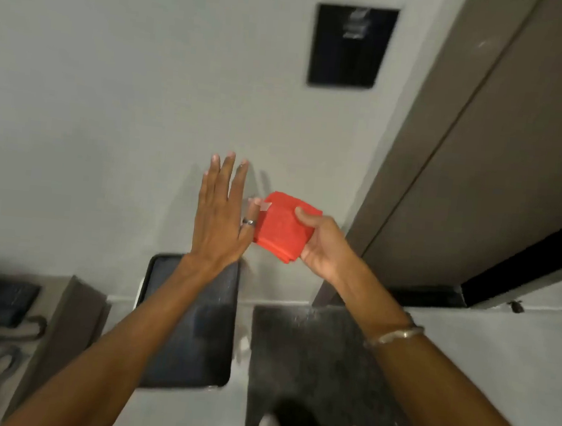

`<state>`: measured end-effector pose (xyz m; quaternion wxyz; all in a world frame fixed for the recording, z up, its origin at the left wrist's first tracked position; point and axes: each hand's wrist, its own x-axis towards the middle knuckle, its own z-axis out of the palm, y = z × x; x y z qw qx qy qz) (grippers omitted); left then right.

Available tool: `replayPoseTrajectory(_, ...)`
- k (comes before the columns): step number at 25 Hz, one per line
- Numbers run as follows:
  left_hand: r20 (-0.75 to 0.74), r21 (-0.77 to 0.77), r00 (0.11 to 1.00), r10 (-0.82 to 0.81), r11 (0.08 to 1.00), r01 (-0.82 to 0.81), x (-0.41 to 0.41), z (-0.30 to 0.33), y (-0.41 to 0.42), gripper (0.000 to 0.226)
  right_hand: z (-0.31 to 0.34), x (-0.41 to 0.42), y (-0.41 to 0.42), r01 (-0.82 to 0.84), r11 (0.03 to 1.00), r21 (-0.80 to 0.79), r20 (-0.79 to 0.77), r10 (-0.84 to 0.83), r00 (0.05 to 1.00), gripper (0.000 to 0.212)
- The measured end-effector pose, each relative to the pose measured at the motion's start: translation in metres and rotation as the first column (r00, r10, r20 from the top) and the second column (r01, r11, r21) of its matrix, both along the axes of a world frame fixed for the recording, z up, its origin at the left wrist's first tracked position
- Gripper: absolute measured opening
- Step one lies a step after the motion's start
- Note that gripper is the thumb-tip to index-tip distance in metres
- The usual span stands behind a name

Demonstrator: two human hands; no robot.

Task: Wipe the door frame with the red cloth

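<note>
red cloth (283, 228) folded, gripped in right hand (321, 247); left hand (221, 217) splayed, empty; door frame (428, 134) up-right, nearer right hand.

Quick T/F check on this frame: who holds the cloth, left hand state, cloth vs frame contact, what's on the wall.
1. The right hand holds the folded red cloth. True.
2. The left hand is clenched in a fist. False: it is open and flat, fingers extended, with its thumb at the cloth's left edge.
3. The cloth is pressed against the door frame. False: it is held in front of the pale wall, left of the frame and apart from it.
4. A dark rectangular panel is mounted on the wall above the hands. True.
5. The left hand wears a ring. True.
</note>
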<state>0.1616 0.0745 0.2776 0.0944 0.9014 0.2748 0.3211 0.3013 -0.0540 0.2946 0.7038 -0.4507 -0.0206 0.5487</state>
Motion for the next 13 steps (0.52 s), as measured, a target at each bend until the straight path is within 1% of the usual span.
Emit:
replayPoseTrajectory(3, 0.080, 0.169, 0.989, -0.125, 0.980, 0.110, 0.058, 0.067, -0.013, 0.064, 0.052, 0.024, -0.045, 0.171, 0.983, 0.069, 0.148, -0.179, 0.973, 0.030)
replayPoseTrajectory(5, 0.119, 0.289, 0.971, -0.206, 0.943, 0.165, 0.090, 0.110, -0.019, 0.064, 0.081, 0.039, -0.072, 0.304, 0.947, 0.102, 0.245, -0.320, 0.915, 0.025)
replayPoseTrajectory(7, 0.137, 0.399, 0.953, -0.270, 0.896, 0.197, 0.115, 0.152, -0.022, 0.064, 0.105, 0.054, -0.094, 0.486, 0.867, 0.112, 0.332, -0.493, 0.804, 0.021)
replayPoseTrajectory(8, 0.145, 0.438, 0.947, -0.285, 0.877, 0.197, 0.124, 0.172, -0.022, 0.064, 0.114, 0.063, -0.100, 0.570, 0.810, 0.138, 0.403, -0.572, 0.715, 0.024)
replayPoseTrajectory(9, 0.155, 0.470, 0.944, -0.293, 0.862, 0.190, 0.133, 0.193, -0.021, 0.064, 0.125, 0.072, -0.103, 0.634, 0.749, 0.194, 0.511, -0.629, 0.587, 0.032)
replayPoseTrajectory(10, 0.164, 0.497, 0.942, -0.294, 0.849, 0.178, 0.141, 0.213, -0.020, 0.065, 0.137, 0.080, -0.104, 0.664, 0.692, 0.281, 0.628, -0.657, 0.418, 0.042)
replayPoseTrajectory(11, 0.174, 0.527, 0.942, -0.286, 0.835, 0.156, 0.148, 0.233, -0.019, 0.065, 0.152, 0.089, -0.103, 0.661, 0.639, 0.394, 0.706, -0.671, 0.228, 0.050)
replayPoseTrajectory(12, 0.183, 0.555, 0.944, -0.275, 0.821, 0.131, 0.156, 0.255, -0.019, 0.065, 0.164, 0.100, -0.099, 0.616, 0.604, 0.506, 0.745, -0.666, 0.042, 0.057)
replayPoseTrajectory(13, 0.193, 0.577, 0.946, -0.262, 0.810, 0.106, 0.164, 0.276, -0.017, 0.064, 0.171, 0.115, -0.092, 0.549, 0.613, 0.568, 0.794, -0.584, -0.169, 0.062)
